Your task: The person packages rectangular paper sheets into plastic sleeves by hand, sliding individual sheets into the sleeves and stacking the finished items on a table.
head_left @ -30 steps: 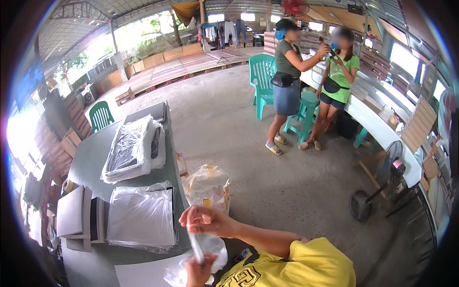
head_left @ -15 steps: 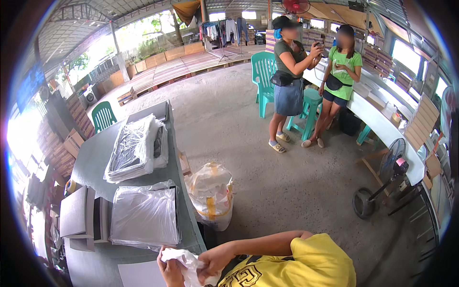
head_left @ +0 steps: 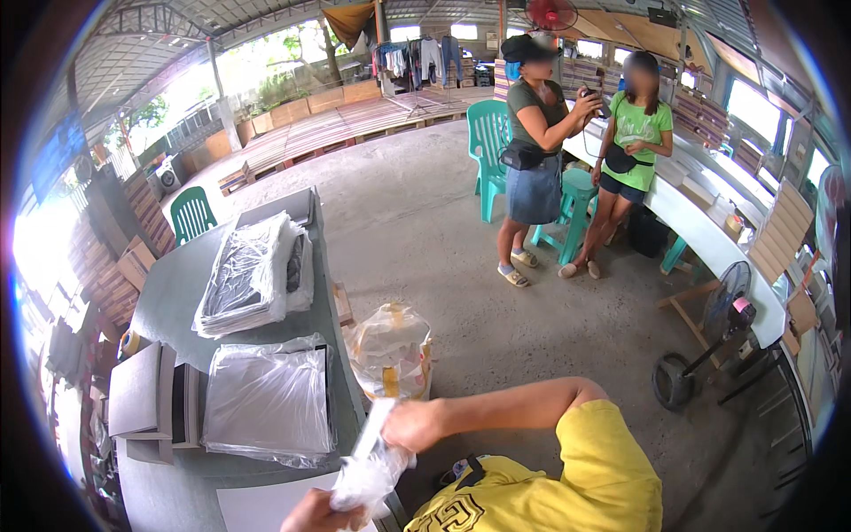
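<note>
A crumpled, translucent white piece of thin plastic (head_left: 370,468) is stretched between my two hands, over the table's near right edge. My left hand (head_left: 321,512), low in the view, grips its lower end with curled fingers. Higher up and to the right, my right hand (head_left: 413,427) is closed on the upper end. Under the plastic lies a white flat sheet (head_left: 266,510) on the table. Just beyond my hands sits a dark flat item wrapped in clear plastic (head_left: 266,399).
The grey-green table (head_left: 182,310) also bears a stack of plastic-wrapped flat pieces (head_left: 248,275) and grey boards (head_left: 140,395). Beside it stands a taped white sack (head_left: 390,350). Two people (head_left: 532,133) stand across the floor near green chairs (head_left: 487,146). A fan (head_left: 729,297) stands at right.
My right hand has moved up and right, and my left hand down. The plastic, bunched before, is now drawn out between them.
</note>
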A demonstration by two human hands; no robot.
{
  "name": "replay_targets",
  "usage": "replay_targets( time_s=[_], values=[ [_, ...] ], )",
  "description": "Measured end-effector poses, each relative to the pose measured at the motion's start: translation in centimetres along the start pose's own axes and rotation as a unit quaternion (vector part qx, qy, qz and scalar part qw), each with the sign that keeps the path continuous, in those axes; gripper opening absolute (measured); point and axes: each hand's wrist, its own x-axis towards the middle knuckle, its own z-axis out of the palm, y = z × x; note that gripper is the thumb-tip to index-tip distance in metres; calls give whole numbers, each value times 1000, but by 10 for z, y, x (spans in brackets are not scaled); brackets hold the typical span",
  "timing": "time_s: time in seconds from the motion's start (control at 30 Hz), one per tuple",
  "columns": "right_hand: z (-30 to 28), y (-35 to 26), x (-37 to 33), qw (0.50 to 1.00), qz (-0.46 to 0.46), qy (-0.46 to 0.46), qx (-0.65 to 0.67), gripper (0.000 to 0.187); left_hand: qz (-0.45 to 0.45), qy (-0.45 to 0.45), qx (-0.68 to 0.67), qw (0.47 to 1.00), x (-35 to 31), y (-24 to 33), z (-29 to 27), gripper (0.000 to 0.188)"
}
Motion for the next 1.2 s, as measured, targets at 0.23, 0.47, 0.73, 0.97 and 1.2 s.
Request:
replay_targets(
  time_s=[0.23,0.47,0.73,0.97,1.2],
  values=[
    [-66,-49,-29,900,-159,-213,346,34,225,224,685,655,20,4,-28,21],
    [-20,19,8,950,123,57,-279,20,90,20,676,731,3,9,33,35],
    [18,2,15,887,76,1,-455,21,18,257,804,535,-3,5,-6,49],
    [-15,-21,5,950,-22,-159,-269,18,116,320,814,470,-6,-25,-63,19],
    [-75,11,11,961,-157,210,84,13,-77,177,715,671,0,-21,-15,36]
  ],
)
